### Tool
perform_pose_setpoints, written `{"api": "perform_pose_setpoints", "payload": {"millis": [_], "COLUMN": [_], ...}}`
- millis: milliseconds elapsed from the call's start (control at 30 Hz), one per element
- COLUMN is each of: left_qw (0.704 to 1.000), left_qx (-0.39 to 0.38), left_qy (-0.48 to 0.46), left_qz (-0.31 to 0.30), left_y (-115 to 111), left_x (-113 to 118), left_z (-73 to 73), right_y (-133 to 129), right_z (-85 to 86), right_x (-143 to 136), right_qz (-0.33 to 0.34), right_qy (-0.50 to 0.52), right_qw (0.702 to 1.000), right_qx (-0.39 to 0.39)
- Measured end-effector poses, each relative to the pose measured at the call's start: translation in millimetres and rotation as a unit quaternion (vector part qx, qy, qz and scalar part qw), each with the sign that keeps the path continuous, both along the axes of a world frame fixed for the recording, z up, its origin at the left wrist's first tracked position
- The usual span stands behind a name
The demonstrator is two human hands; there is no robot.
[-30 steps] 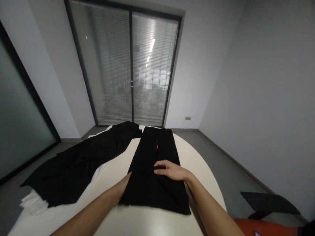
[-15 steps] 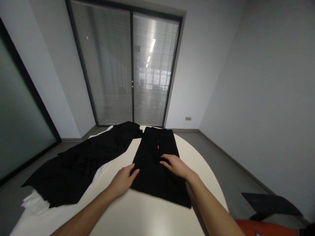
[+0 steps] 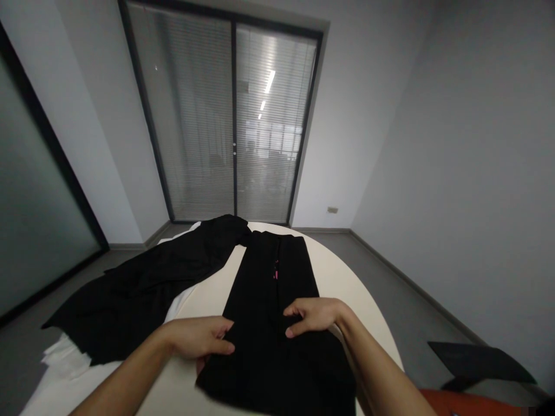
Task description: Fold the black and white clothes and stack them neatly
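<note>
A black folded garment (image 3: 260, 358) lies lengthwise on the pale round table (image 3: 342, 277), with a small pink mark near the middle of its upper part. At its left edge is my left hand (image 3: 206, 338), thumb on top and some fingers hidden beneath the cloth, gripping that edge. My right hand (image 3: 314, 316) rests on the right half of the garment, thumb and fingers apart, holding nothing I can see. Another black garment (image 3: 151, 283) is spread over white cloth (image 3: 67, 358) on the table's left side.
A dark chair part (image 3: 479, 361) and a red-orange surface (image 3: 472, 401) are at the lower right. Beyond the table stand glass panels with blinds (image 3: 199, 127), and a grey wall rises on the right.
The black garment has slid toward me, its near edge now lower in view. Both hands have moved nearer with it, and my left hand now reaches under its left edge.
</note>
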State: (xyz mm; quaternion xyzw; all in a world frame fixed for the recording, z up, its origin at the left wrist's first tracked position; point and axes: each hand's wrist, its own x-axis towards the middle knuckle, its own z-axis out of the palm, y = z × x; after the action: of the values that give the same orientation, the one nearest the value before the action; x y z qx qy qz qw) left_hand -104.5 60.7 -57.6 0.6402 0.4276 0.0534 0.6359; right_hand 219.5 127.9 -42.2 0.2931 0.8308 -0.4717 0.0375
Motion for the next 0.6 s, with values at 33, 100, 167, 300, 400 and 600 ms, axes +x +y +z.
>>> {"api": "perform_pose_setpoints", "payload": {"millis": [33, 100, 167, 300, 400, 600], "left_qw": [1.0, 1.0, 0.996, 0.961, 0.923, 0.901], "left_qx": [-0.004, 0.01, 0.039, 0.183, 0.301, 0.305], "left_qy": [0.004, -0.022, -0.08, -0.141, -0.066, -0.048], "left_qz": [-0.007, 0.002, 0.031, 0.15, 0.23, 0.306], "left_y": [0, 1, 4, 13, 22, 35], "left_x": [-1, -1, 4, 15, 20, 21], "left_z": [1.2, 4.7, 8.8, 7.6, -8.2, -41.5], "right_y": [-2, -4, -4, 5, 17, 37], "right_z": [2.3, 7.3, 12.6, 17.2, 8.0, -15.4], "right_x": [-1, -2, -2, -4, -8, -13], "right_qz": [0.004, -0.018, -0.066, -0.161, -0.192, -0.174], "right_qy": [0.003, 0.03, 0.069, 0.092, 0.056, 0.036], "right_qw": [1.0, 0.999, 0.992, 0.939, 0.896, 0.882], "right_qx": [0.004, 0.027, 0.082, 0.288, 0.396, 0.437]}}
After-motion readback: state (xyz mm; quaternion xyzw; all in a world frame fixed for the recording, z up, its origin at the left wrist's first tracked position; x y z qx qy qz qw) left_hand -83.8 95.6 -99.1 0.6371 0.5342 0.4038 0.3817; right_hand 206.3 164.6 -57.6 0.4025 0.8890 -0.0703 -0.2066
